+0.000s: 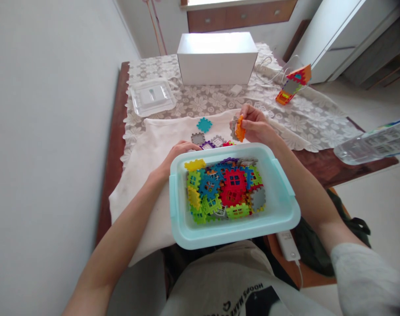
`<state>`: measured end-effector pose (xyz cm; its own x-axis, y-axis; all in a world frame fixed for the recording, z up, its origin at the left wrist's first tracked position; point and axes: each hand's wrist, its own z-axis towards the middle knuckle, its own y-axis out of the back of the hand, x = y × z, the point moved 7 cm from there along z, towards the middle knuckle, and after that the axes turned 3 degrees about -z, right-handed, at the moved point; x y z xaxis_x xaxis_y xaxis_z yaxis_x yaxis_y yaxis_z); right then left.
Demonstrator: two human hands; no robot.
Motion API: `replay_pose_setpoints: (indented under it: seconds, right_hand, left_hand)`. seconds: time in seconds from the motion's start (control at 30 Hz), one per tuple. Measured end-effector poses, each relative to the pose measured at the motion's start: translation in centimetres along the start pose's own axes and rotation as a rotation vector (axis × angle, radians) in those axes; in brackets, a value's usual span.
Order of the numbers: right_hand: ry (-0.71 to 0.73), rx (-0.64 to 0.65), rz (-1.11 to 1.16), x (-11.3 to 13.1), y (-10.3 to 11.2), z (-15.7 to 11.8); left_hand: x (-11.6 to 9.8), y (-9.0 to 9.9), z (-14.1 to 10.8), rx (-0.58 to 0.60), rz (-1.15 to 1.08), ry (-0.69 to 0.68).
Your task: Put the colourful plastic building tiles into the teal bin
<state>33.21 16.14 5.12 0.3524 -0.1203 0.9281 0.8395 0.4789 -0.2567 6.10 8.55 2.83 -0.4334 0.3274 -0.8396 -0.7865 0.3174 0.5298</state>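
In my right hand (255, 124), the thumb and fingers are closed on an orange building tile (240, 129) with notched edges. A grey tile (233, 128) sits against it, seemingly joined to it. My left hand (183, 150) rests low on the cloth behind the bin's far left corner, its fingers stretched out and partly hidden by the rim. Close to its fingertips lie a purple window tile (207, 145) and a grey tile (198, 138). Farther back is a teal tile (204, 124). A light blue bin (285, 215) full of colourful tiles stands between my forearms.
A white box (218, 68) stands at the back of the table, with a clear plastic lid (153, 97) to its left. At the right back stands a built tile house (294, 84). A clear bottle (373, 140) is at the right edge. White cloth (141, 188) covers the near table.
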Motion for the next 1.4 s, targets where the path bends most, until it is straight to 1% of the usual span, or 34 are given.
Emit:
replay_pose_setpoints:
  seconds: [0.13,0.2,0.3,0.43,0.5,0.57,0.8,0.93,1.0,1.07,1.2,1.3,1.4]
  right_hand:
    - [0.046,-0.027,0.072,0.8,-0.4,-0.2]
    - [0.057,-0.039,0.075,1.0,-0.4,-0.2]
    - [0.051,-0.052,0.030,1.3,-0.3,-0.5]
    - [-0.037,-0.062,-0.086,1.1,0.2,-0.8]
    - [-0.061,-0.050,-0.126,1.1,0.3,-0.9]
    - [-0.054,-0.021,-0.139,1.3,0.2,-0.9]
    - [-0.001,0.189,-0.079,2.1,-2.3,-1.4]
    - [-0.037,0.366,-0.100,2.1,-3.7,-1.8]
    - [-0.064,0.410,-0.116,2.1,-4.0,-2.0]
    - [-0.071,0.413,-0.122,2.3,-4.0,-2.1]
    - [-0.107,0.372,-0.149,2.4,-3.8,-2.2]
    - [-0.141,0.350,-0.187,2.5,-3.7,-2.2]
    - [-0.144,0.356,-0.211,2.8,-3.8,-2.1]
  left_hand:
    - [1.0,-0.2,0.1,-0.031,-0.233,0.096]
    - [1.4,-0.3,0.1,-0.037,-0.317,0.115]
    - [1.2,-0.3,0.1,-0.072,-0.348,0.090]
    - [1.1,0.3,0.1,-0.208,-0.401,0.040]
    - [1.0,0.7,0.2,-0.267,-0.399,-0.002]
    - [0.9,0.8,0.3,-0.271,-0.364,-0.018]
    - [0.1,0.3,-0.1,-0.115,-0.174,0.067]
    - [-0.1,-0.2,-0.3,-0.053,-0.186,0.064]
    - [0.1,-0.3,-0.2,-0.053,-0.193,0.065]
    - [0.3,0.0,0.0,-0.094,-0.195,0.078]
    - [0.7,0.5,0.2,-0.193,-0.210,0.113]
    - [0.6,0.7,0.2,-0.236,-0.211,0.109]
    - [0.5,0.7,0.1,-0.259,-0.214,0.096]
